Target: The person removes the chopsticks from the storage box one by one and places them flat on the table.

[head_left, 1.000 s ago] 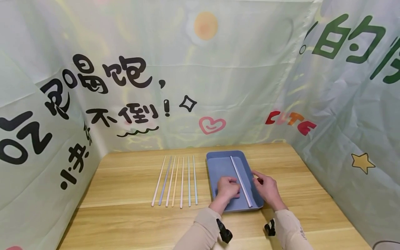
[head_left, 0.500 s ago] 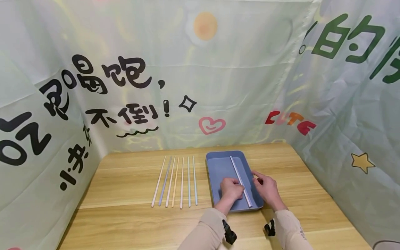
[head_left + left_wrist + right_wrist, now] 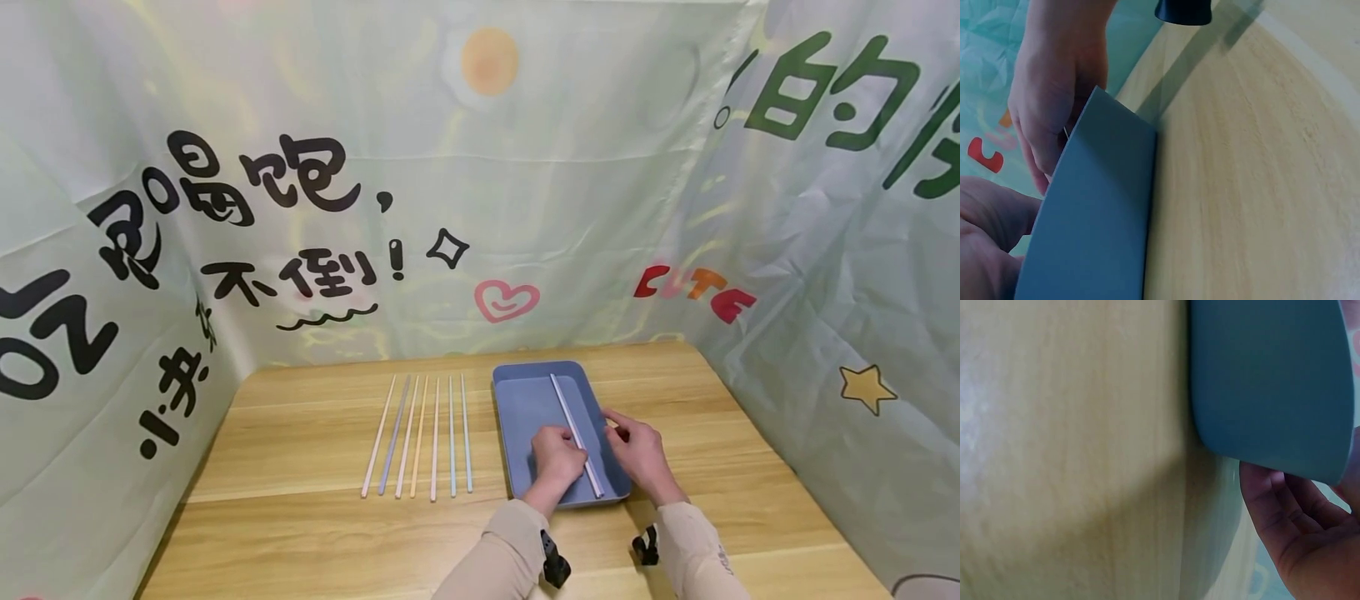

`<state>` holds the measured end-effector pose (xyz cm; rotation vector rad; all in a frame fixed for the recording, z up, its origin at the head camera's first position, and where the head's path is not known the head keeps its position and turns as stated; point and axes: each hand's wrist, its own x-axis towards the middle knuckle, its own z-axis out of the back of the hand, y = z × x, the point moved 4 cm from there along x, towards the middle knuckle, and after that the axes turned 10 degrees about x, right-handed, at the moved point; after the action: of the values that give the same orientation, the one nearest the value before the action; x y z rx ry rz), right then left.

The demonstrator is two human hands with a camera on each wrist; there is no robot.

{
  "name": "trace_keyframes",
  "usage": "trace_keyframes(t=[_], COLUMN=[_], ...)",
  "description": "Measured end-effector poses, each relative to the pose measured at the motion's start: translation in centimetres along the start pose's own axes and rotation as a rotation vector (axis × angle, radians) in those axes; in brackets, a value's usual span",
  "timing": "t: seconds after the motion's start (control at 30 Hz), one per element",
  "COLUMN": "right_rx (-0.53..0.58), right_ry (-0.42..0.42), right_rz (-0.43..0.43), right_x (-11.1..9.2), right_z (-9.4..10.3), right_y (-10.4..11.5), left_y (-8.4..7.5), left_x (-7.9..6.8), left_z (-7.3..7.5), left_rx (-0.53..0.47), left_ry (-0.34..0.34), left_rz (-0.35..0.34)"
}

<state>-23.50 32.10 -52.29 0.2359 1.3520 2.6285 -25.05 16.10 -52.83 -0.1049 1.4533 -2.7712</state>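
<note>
A blue-grey rectangular tray (image 3: 525, 400) lies on the table, with two pale chopsticks (image 3: 566, 408) side by side along its right half. My left hand (image 3: 557, 458) is inside the tray, fingers curled at the near half of these chopsticks and partly covering them. Its fingertips are hidden in the left wrist view, where the tray wall (image 3: 1097, 206) stands in front. My right hand (image 3: 637, 450) is at the tray's right side, thumb and forefinger reaching its rim. The right wrist view shows the right fingers (image 3: 1263, 494) lightly bent against the outer wall.
Left of the tray, several pastel chopsticks lie in a spaced row on the wooden table (image 3: 300, 467), a light blue chopstick (image 3: 466, 433) nearest the tray. A printed cloth (image 3: 420, 100) hangs behind and on both sides. A black wrist device (image 3: 555, 560) sits on the left sleeve.
My left hand has moved right inside the tray, from beside the two chopsticks onto them. The right hand stays at the rim, and the row on the table is unchanged.
</note>
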Motion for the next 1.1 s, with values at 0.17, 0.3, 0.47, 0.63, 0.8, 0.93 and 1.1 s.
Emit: trace_keyframes(t=[0.17, 0.3, 0.47, 0.63, 0.8, 0.93, 1.1], right_rx=[0.006, 0.012, 0.012, 0.012, 0.007, 0.01, 0.006], right_ry=[-0.005, -0.001, 0.009, 0.011, -0.002, 0.001, 0.002], right_rz=[0.016, 0.018, 0.003, -0.005, 0.003, 0.002, 0.011], right_x=[0.03, -0.02, 0.02, 0.03, 0.08, 0.08, 0.13], right_z=[0.04, 0.05, 0.07, 0.04, 0.04, 0.04, 0.02], right_y=[0.12, 0.2, 0.1, 0.03, 0.01, -0.01, -0.06], left_y=[-0.05, -0.03, -0.02, -0.05, -0.04, -0.01, 0.31], left_x=[0.05, 0.03, -0.11, -0.22, -0.23, -0.14, -0.02], left_z=[0.01, 0.01, 0.03, -0.03, -0.01, 0.16, 0.25], left_rx=[0.036, 0.052, 0.049, 0.086, 0.111, 0.121, 0.114], left_ry=[-0.026, -0.007, 0.026, 0.019, 0.004, 0.003, 0.019], left_rz=[-0.027, -0.012, -0.003, -0.043, -0.091, -0.09, -0.043])
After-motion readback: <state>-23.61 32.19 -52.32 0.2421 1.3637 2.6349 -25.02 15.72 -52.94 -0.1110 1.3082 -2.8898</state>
